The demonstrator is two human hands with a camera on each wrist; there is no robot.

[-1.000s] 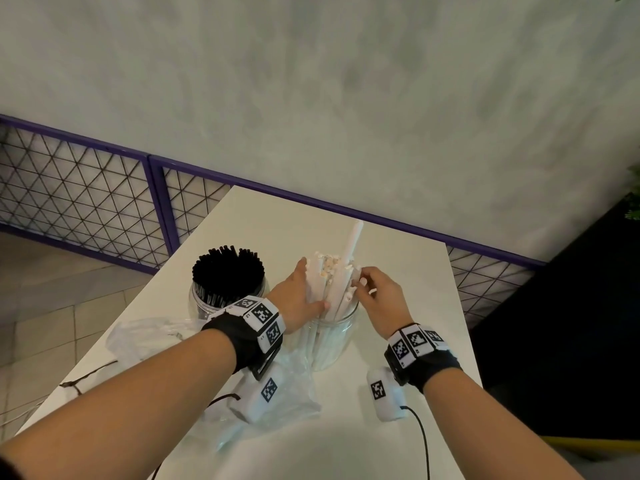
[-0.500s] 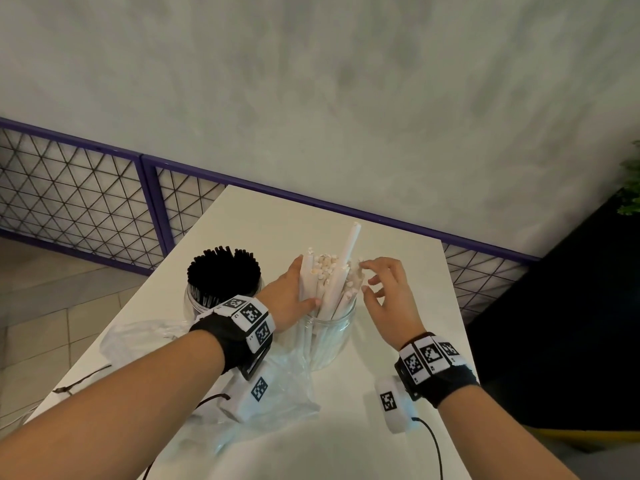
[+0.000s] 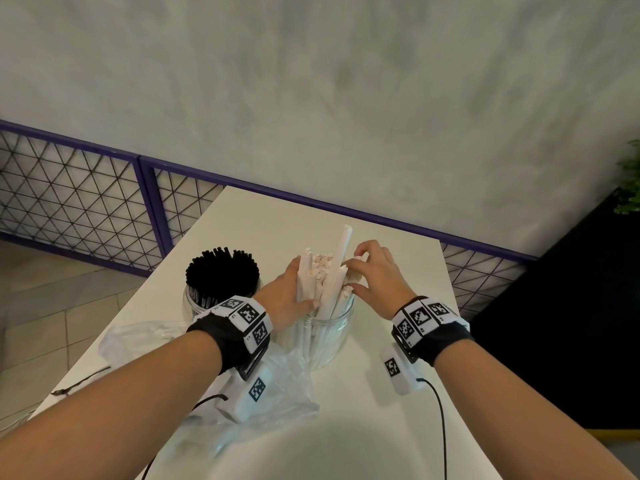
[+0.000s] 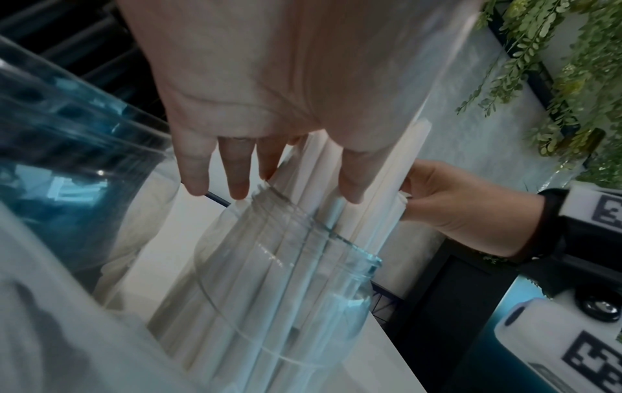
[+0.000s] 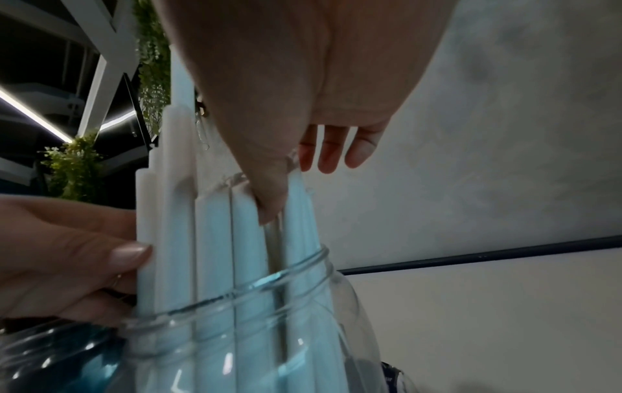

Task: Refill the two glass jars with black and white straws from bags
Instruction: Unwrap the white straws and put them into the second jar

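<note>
Two glass jars stand on the white table [image 3: 277, 216]. The left jar [image 3: 192, 305] is packed with black straws [image 3: 221, 271]. The right jar [image 3: 329, 341] holds white straws [image 3: 320, 282]; one tall straw [image 3: 344, 244] sticks up above the others. My left hand [image 3: 287, 296] grips the white bundle from the left, its thumb [image 5: 131, 252] pressed on the front of the straws just above the rim. My right hand [image 3: 349, 276] rests on the right side of the bundle. Its thumb [image 5: 269, 210] and fingertips touch the straw tops, and its fingers stay loose.
Crumpled clear plastic bags [image 3: 138, 337] lie on the table in front of the jars, one [image 3: 287, 382] under my left wrist. A purple mesh railing [image 3: 149, 188] runs behind the table below a grey wall. The table's right edge drops to a dark floor [image 3: 554, 323].
My right hand lifted off the straws with fingers spread, then came back onto the straw tops. My left hand kept hold of the white bundle.
</note>
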